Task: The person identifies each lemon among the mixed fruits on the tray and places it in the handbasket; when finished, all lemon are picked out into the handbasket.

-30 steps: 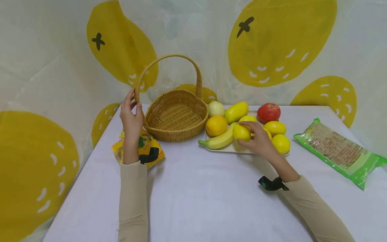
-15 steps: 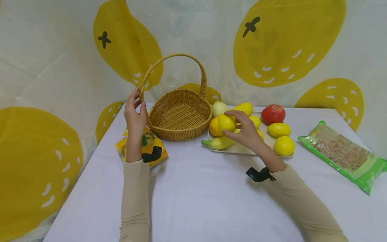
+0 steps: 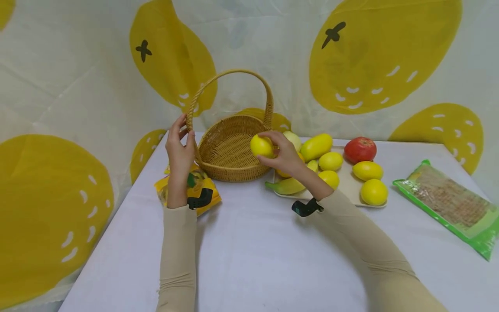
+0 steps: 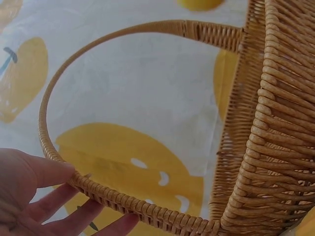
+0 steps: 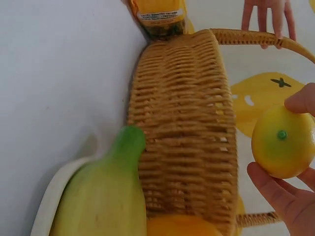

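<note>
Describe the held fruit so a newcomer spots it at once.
Find the tall-handled basket. In the head view, the right grip overlaps its right side, pinching a round yellow fruit. Unlike the yellow fruits on the tray, this one is held up.

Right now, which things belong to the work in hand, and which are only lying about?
In use:
basket, gripped by left hand
yellow fruit, held by right hand

Apparently lying about:
green bag
yellow packet
perhaps also tray, other fruit

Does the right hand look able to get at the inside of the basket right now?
Probably yes: the right hand, holding a yellow fruit, is close to the basket, whose top looks open beneath the handle.
</note>
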Action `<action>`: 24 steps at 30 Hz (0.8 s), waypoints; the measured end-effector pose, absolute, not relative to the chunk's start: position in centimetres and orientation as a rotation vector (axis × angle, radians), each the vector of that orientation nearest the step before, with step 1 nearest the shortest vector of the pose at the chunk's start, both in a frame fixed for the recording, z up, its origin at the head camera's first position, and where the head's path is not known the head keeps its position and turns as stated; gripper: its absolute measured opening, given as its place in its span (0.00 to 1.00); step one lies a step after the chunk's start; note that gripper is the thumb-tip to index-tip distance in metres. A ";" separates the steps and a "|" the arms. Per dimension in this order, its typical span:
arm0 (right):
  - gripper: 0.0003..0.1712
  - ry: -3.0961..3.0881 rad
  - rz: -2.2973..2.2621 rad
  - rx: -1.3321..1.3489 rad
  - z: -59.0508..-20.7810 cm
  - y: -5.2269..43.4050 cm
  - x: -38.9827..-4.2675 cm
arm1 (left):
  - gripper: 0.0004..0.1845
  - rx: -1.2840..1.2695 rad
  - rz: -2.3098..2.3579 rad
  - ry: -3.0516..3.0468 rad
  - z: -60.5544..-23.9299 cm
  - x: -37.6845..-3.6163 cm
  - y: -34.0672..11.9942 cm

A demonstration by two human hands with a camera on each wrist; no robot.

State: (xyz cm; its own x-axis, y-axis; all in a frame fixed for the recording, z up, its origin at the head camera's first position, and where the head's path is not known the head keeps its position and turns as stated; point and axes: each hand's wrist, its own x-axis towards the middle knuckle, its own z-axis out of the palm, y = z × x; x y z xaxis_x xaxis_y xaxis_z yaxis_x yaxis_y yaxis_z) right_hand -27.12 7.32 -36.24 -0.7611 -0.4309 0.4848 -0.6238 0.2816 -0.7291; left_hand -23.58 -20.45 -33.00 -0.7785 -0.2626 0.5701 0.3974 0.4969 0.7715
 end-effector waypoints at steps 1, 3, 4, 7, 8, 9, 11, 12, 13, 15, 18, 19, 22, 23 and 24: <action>0.32 -2.366 1.477 1.000 -36.4 6.8 -27.4 | 0.24 -0.114 -1.311 -2.090 -33.0 -23.6 -20.5; 0.32 -2.391 1.475 1.014 -36.8 5.8 -28.0 | 0.24 -0.124 -1.322 -2.086 -33.2 -23.7 -20.4; 0.33 -2.407 1.466 1.017 -37.0 5.4 -28.3 | 0.24 -0.129 -1.329 -2.085 -33.3 -23.7 -20.4; 0.33 -2.463 1.431 1.023 -37.7 4.0 -29.2 | 0.24 -0.132 -1.341 -2.083 -33.5 -23.7 -20.3; 0.33 -2.487 1.418 1.031 -37.9 3.6 -29.6 | 0.24 -0.130 -1.340 -2.084 -33.6 -23.7 -20.3; 0.33 -2.518 1.396 1.045 -38.0 3.1 -29.9 | 0.24 -0.126 -1.336 -2.087 -33.6 -23.7 -20.3; 0.33 -2.582 1.356 1.087 -38.4 2.3 -30.5 | 0.24 -0.115 -1.330 -2.091 -33.6 -23.7 -20.3; 0.33 -2.618 1.333 1.109 -38.4 1.9 -30.8 | 0.24 -0.108 -1.328 -2.095 -33.6 -23.6 -20.3; 0.33 -2.653 1.312 1.138 -38.5 1.5 -31.0 | 0.24 -0.101 -1.327 -2.099 -33.5 -23.6 -20.3; 0.33 -2.709 1.273 1.197 -38.5 0.9 -31.5 | 0.24 -0.091 -1.325 -2.106 -33.4 -23.5 -20.3; 0.32 -2.776 1.228 1.276 -38.4 0.2 -32.1 | 0.24 -0.085 -1.328 -2.114 -33.2 -23.5 -20.3; 0.31 -2.798 1.210 1.293 -38.4 0.0 -32.2 | 0.24 -0.082 -1.325 -2.117 -33.2 -23.5 -20.3; 0.30 -2.856 1.154 1.323 -38.4 -0.4 -32.5 | 0.24 -0.081 -1.320 -2.121 -33.1 -23.5 -20.4; 0.30 -2.878 1.132 1.331 -38.5 -0.5 -32.6 | 0.24 -0.078 -1.319 -2.123 -33.1 -23.5 -20.4; 0.30 -2.902 1.114 1.336 -38.5 -0.6 -32.6 | 0.24 -0.075 -1.316 -2.124 -33.1 -23.5 -20.5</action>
State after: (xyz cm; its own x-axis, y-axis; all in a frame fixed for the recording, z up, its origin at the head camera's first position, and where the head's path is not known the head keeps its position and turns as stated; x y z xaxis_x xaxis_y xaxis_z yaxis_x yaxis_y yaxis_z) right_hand -32.61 -0.63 -38.53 -0.6636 -0.7463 0.0511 -0.5888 0.4790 -0.6510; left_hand -23.51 -20.51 -33.13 -0.7995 -0.2689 0.5371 0.3612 0.4991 0.7877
